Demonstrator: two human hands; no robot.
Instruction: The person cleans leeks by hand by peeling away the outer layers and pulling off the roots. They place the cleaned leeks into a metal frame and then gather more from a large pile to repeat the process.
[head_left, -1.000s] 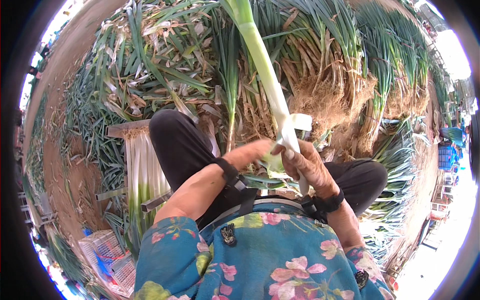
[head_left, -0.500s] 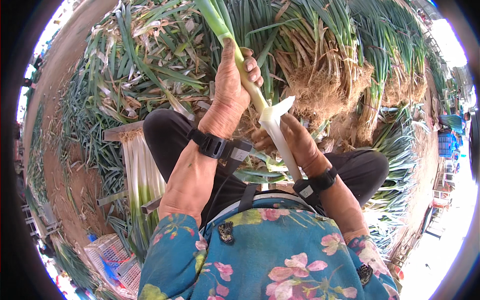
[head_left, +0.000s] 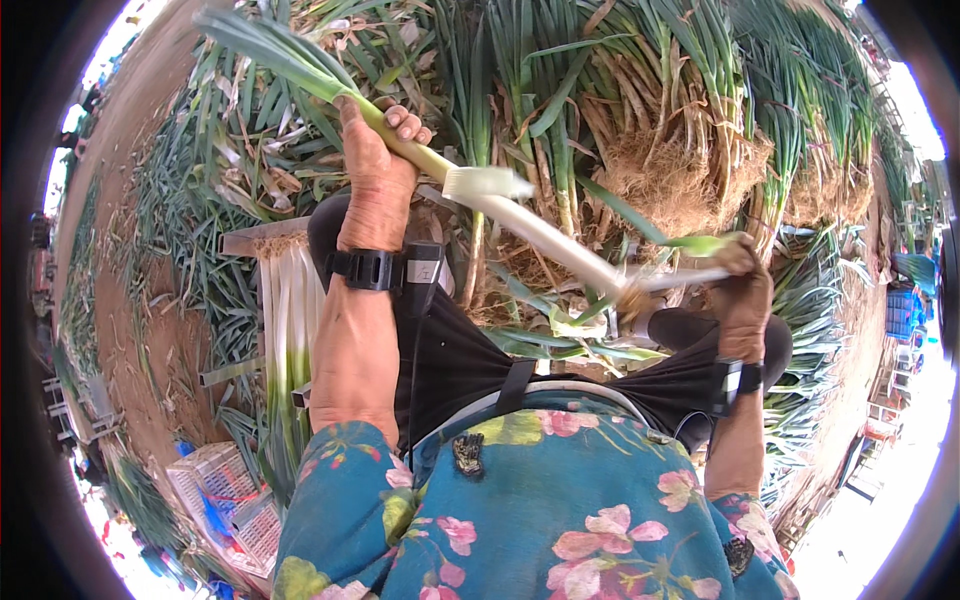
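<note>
My left hand (head_left: 380, 155) is wrapped round a leek (head_left: 545, 243) near where its pale stem turns green. The leek slants across in front of me, green leaves up to the left and root end down to the right. A loosened white outer layer (head_left: 485, 184) juts from the stem. Off to the right, my right hand (head_left: 742, 290) is closed on a strip of leek skin (head_left: 690, 243), pale with a green tip and smeared by motion. The strip reaches toward the leek's root end; whether it is still attached there I cannot tell.
Peeled white leeks (head_left: 290, 310) lie in a rack at my left knee. Heaped leaves and peelings (head_left: 240, 140) cover the far left. Unpeeled leeks with shaggy roots (head_left: 685, 180) stand at the far right. A white plastic basket (head_left: 225, 485) sits at the lower left.
My left hand has moved left and tipped the leek from steep to slanting. My right hand has swung right, away from the stem, drawing a strip of skin with it.
</note>
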